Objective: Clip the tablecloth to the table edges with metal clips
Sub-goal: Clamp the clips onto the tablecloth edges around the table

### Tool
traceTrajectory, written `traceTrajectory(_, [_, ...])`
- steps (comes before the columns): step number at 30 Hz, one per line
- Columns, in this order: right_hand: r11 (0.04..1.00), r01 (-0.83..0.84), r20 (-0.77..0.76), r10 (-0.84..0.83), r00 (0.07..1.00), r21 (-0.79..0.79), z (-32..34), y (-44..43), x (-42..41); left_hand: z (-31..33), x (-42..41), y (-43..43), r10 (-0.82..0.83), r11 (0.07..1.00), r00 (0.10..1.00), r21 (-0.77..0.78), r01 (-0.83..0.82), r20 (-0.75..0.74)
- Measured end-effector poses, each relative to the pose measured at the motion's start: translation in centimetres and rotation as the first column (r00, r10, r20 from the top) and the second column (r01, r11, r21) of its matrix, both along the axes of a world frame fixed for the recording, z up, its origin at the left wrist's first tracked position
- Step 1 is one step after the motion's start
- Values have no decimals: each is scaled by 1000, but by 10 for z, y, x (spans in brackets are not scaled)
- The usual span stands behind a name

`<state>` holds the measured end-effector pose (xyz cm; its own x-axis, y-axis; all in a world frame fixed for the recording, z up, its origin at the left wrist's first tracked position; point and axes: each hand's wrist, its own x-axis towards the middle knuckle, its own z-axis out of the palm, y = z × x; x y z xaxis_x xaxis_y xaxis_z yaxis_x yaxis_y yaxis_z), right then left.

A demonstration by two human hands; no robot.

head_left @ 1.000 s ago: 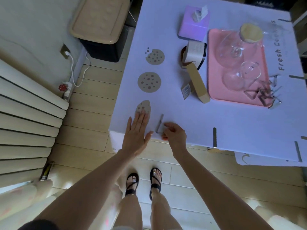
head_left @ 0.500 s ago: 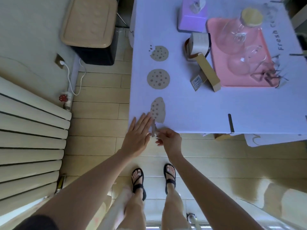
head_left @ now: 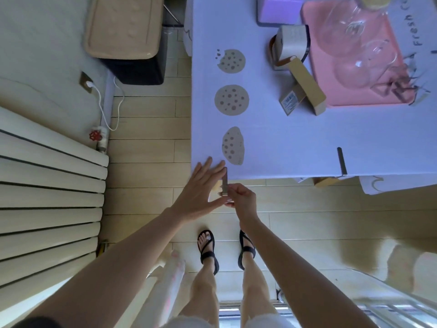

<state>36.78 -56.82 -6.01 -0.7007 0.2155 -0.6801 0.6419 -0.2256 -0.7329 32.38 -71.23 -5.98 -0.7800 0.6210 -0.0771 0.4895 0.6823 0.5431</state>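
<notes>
A pale lilac tablecloth [head_left: 279,138] printed with brown cookies covers the table. At its near left corner my right hand [head_left: 242,197] pinches a grey metal clip [head_left: 225,182] that points up at the cloth's front edge. My left hand [head_left: 201,192] lies flat with straight fingers on the corner just left of the clip, its thumb stretched toward my right hand. Another metal clip [head_left: 341,160] sits over the front edge farther right. Several loose clips [head_left: 399,87] lie in a heap on the pink tray.
A pink tray [head_left: 350,100] holds glass jugs. A cardboard box [head_left: 305,88], a tape roll [head_left: 289,45] and a purple tissue box [head_left: 276,10] stand on the cloth. A radiator [head_left: 47,192] and a lidded bin [head_left: 127,36] are at the left. My sandalled feet [head_left: 227,249] stand below the edge.
The view has shifted so the table sits farther right and up. Both hands have slid back from the cloth's top to its front edge, and the clip now hangs partly off the edge.
</notes>
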Motion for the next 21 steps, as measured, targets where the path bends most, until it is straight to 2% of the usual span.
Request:
traceTrajectory(4, [999, 39, -13, -38, 999, 16, -6, -1, -1, -8, -1, -2, -14, 1000, 997, -15, 13, -79])
traceTrajectory(10, [997, -2, -21, 4, 1000, 80, -11, 3, -1, -11, -1, 1, 2, 1000, 987, -1, -2, -159])
traceTrajectory(18, [983, -32, 62, 22, 998, 180, -12, 2, 6, -13, -1, 1, -9, 1000, 982, 4, 10, -187])
traceTrajectory(21, [970, -98, 125, 71, 990, 224, -14, 1, 0, -14, -2, 1, -25, 999, 980, -28, 20, -198])
